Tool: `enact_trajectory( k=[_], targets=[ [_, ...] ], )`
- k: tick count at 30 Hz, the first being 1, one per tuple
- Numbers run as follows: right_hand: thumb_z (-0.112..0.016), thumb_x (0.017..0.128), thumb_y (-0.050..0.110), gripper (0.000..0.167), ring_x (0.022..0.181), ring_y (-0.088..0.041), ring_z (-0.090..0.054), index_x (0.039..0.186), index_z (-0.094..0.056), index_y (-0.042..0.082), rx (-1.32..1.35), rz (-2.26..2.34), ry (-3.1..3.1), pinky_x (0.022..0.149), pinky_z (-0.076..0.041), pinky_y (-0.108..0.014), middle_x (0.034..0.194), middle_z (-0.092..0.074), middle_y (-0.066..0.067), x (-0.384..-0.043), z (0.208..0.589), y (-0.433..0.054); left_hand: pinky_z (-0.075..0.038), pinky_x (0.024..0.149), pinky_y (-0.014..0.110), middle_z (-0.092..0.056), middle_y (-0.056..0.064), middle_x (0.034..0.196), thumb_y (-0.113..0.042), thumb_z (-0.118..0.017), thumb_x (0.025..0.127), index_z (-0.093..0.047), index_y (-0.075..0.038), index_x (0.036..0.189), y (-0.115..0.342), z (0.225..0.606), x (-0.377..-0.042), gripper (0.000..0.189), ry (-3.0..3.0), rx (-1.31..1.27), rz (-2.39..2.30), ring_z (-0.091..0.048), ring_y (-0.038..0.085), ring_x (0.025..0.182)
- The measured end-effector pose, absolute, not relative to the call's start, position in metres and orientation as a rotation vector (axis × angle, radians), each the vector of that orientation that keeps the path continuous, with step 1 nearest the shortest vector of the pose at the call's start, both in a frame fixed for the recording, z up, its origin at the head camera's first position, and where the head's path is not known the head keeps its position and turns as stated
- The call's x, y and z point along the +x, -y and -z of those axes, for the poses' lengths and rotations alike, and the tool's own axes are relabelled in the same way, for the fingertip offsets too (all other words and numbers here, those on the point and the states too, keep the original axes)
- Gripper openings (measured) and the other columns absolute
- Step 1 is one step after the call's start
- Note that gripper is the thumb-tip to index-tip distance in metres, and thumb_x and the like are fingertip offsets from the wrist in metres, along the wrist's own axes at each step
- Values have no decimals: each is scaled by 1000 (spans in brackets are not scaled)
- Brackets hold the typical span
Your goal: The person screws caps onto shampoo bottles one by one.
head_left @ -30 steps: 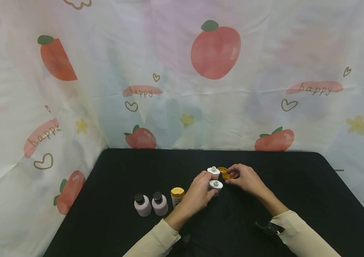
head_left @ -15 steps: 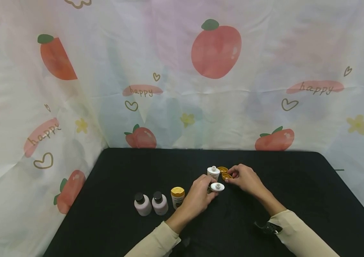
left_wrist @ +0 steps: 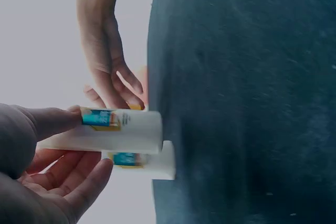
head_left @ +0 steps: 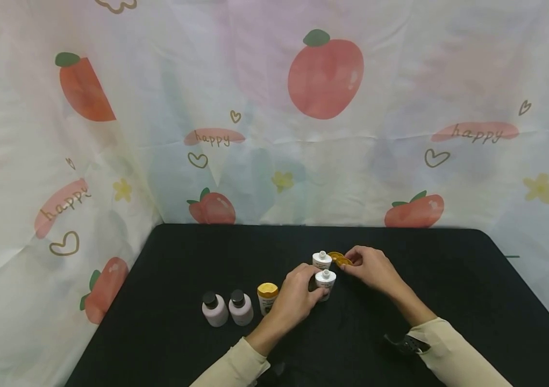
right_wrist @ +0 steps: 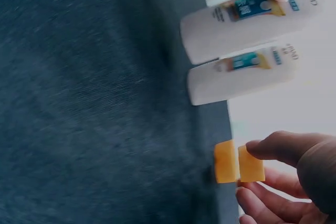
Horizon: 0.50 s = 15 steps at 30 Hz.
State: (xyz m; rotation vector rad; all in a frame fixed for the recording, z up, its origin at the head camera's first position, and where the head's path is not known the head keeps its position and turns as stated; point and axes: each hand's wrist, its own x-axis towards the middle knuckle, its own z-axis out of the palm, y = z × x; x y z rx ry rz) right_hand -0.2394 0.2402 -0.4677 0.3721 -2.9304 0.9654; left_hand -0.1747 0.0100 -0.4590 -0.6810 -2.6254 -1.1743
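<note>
My left hand (head_left: 298, 293) grips a white bottle (head_left: 325, 280) that has no cap, its bare nozzle pointing up. Thumb and fingers lie on either side of it in the left wrist view. Just behind stands a similar uncapped white bottle (head_left: 321, 260) with a blue-and-yellow label. To the right, my right hand (head_left: 371, 267) pinches a yellow cap (right_wrist: 252, 165) between thumb and fingers. A second yellow cap (right_wrist: 224, 162) sits right beside it on the table.
Left of my left forearm stand a white bottle with a yellow cap (head_left: 268, 296) and two pale pink bottles with black caps (head_left: 214, 309). Everything is on a black table (head_left: 197, 252); a printed curtain (head_left: 255, 97) rises along its back and left edges.
The bottle in my left hand tipped toward the right hand half a second ago and is now more upright. The cap in my right hand has turned slightly and moved up a little.
</note>
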Motion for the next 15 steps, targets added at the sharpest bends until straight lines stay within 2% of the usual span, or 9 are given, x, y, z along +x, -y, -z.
enact_trajectory(
  k=[6,15],
  targets=[
    [-76,91,17,23,91,-25,-71,107,-69,3,373,-1026,2870,78,-59,-46,99,-72,-11,-237,453,-239,-50,78,18,-65,1,104,-15,-82,88,-70,-7,115,-8,441,-169,31,2576,-687,1214,-60,6,91],
    [-74,93,17,24,94,-26,-71,111,-67,3,405,-1094,2800,80,-59,-45,105,-72,-12,-233,443,-235,-55,74,20,-62,4,111,-16,-77,92,-65,-6,118,-2,420,-170,31,2493,-653,1481,-62,10,95]
  ],
)
